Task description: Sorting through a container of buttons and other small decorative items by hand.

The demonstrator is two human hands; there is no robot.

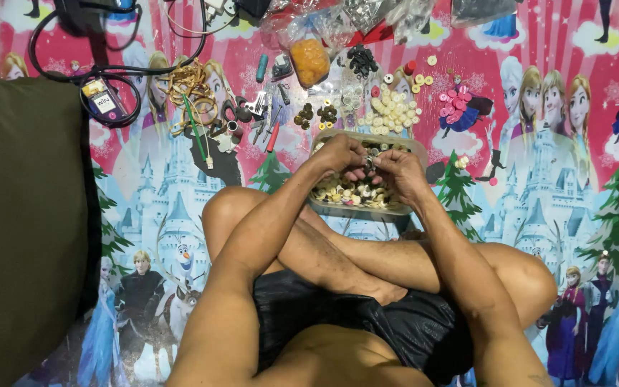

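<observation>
We are sitting on the floor, which is covered by a bright cartoon-printed sheet (539,179) in pink and blue with castles and fir trees. Directly on it, in front of us, rests a clear plastic tray (356,208) full of small pale pieces. Beyond the tray lie sorted heaps: cream buttons (394,109), pink buttons (455,106), dark brown ones (305,115) and a black heap (361,61). A bag of orange pieces (310,61) lies far centre. To the far left we see small metal tools (263,107), yellowish coiled bands (189,82) and a black cable (109,68). A dark olive cushion (26,215) lies at the left edge.
</observation>
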